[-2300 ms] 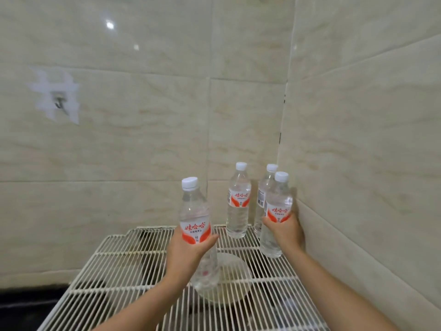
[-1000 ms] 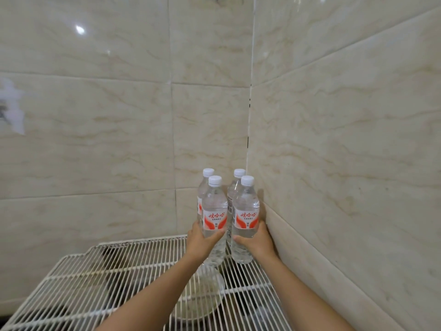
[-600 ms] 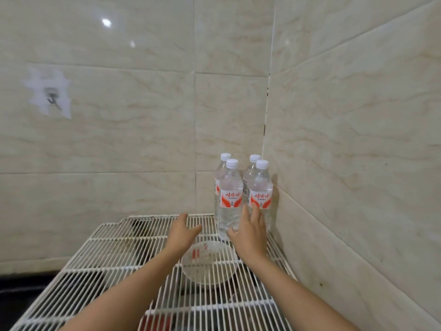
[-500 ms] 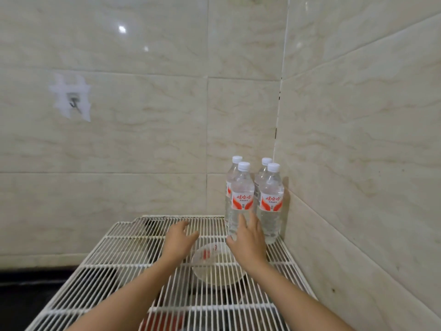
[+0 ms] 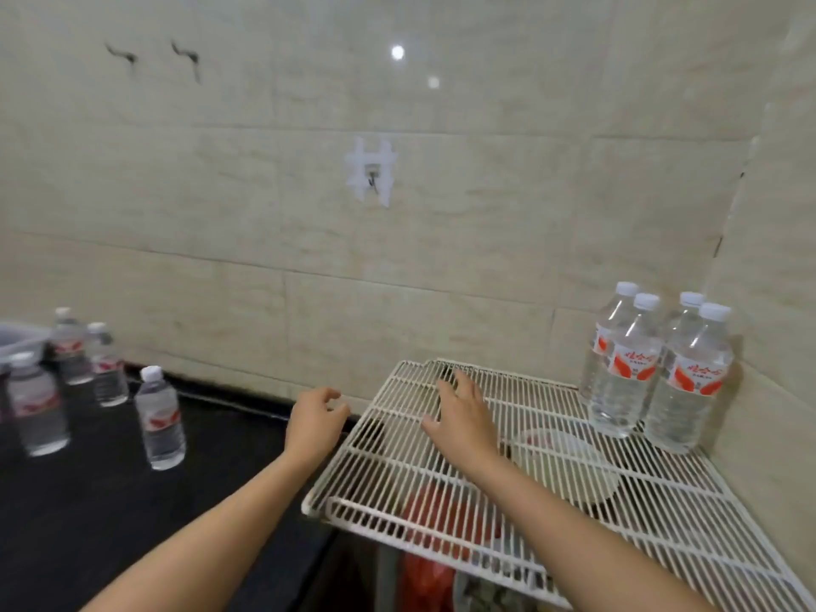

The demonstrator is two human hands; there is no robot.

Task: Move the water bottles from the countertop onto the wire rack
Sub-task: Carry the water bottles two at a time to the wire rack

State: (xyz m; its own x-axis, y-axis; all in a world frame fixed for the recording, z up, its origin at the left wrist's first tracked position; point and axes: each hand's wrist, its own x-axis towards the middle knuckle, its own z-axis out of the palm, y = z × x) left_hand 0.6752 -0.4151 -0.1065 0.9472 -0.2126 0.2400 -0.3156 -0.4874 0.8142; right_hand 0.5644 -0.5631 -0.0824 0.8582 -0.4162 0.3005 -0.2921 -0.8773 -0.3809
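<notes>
Several clear water bottles (image 5: pixel 689 382) with red labels and white caps stand together in the far right corner of the white wire rack (image 5: pixel 397 488). More bottles of the same kind stand on the black countertop (image 5: pixel 88 514) at the left, the nearest one (image 5: pixel 160 419) upright. My left hand (image 5: pixel 315 419) hovers over the gap between counter and rack, fingers loosely curled, holding nothing. My right hand (image 5: pixel 461 413) is above the rack's left part, fingers spread and empty.
Tiled walls close the back and right side. A pale bowl (image 5: pixel 569 466) and something red (image 5: pixel 441 523) lie beneath the rack's wires. A grey container (image 5: pixel 17 342) sits at the far left edge. A small hook (image 5: pixel 373 181) is stuck on the back wall.
Both hands set their bottles beside the two in the corner, let go and drew back to the left. The view swung left, bringing the countertop bottles into sight.
</notes>
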